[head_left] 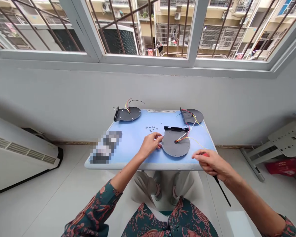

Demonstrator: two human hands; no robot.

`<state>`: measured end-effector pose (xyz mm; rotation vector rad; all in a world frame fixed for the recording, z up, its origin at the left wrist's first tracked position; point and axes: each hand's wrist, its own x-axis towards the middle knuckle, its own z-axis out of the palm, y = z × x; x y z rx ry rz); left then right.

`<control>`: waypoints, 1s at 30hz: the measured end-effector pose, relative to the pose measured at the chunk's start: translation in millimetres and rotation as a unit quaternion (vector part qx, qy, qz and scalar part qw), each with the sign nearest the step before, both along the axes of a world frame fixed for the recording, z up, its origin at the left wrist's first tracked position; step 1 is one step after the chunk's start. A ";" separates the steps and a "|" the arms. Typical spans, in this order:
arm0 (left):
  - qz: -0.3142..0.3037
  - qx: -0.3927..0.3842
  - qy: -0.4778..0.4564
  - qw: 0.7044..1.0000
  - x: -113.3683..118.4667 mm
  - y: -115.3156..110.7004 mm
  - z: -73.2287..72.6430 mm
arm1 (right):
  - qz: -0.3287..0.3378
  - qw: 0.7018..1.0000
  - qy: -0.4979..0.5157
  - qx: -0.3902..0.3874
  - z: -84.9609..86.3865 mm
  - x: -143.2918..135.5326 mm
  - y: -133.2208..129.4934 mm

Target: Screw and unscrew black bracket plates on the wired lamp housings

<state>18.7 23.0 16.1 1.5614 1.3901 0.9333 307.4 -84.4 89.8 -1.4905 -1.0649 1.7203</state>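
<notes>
A round grey plate with a black slotted bracket on its far edge lies near the front of the blue table. Red, white and yellow wires rise from its middle. My left hand is at the plate's left edge, thumb and fingers drawn together; whatever they pinch is too small to make out. My right hand is closed around a red-handled screwdriver, whose dark shaft points down and back toward me, off the table's front edge. Several small screws are scattered behind my left hand.
Similar wired plates lie at the table's back left and back right. A blurred dark item is at the front left of the blue table. Behind stand a wall and barred windows. A white appliance stands left.
</notes>
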 end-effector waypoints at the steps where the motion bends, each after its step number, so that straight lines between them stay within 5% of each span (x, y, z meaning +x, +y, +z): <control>1: -0.007 -0.024 -0.012 1.000 4.2 -5.0 1.7 | 0.006 1.000 -0.024 -0.010 -4.6 -4.3 -3.1; 6: 0.015 -0.056 0.047 0.997 18.8 -12.0 17.0 | -0.053 0.992 -0.118 0.013 -16.6 -20.8 20.6; 12: 0.016 -0.046 0.155 0.987 27.8 -15.7 23.1 | -0.047 0.985 -0.165 0.006 -23.9 -37.9 45.2; 21: 0.057 -0.064 -0.099 0.991 17.9 -26.3 10.7 | -0.066 0.984 -0.156 0.052 -18.5 -46.1 41.6; 25: 0.075 -0.075 -0.196 0.975 17.6 -14.4 32.5 | -0.074 0.986 -0.121 0.089 1.7 -46.9 65.2; 30: 0.093 -0.024 -0.211 0.973 36.5 30.1 85.4 | -0.120 0.982 -0.069 0.127 41.2 -33.3 115.9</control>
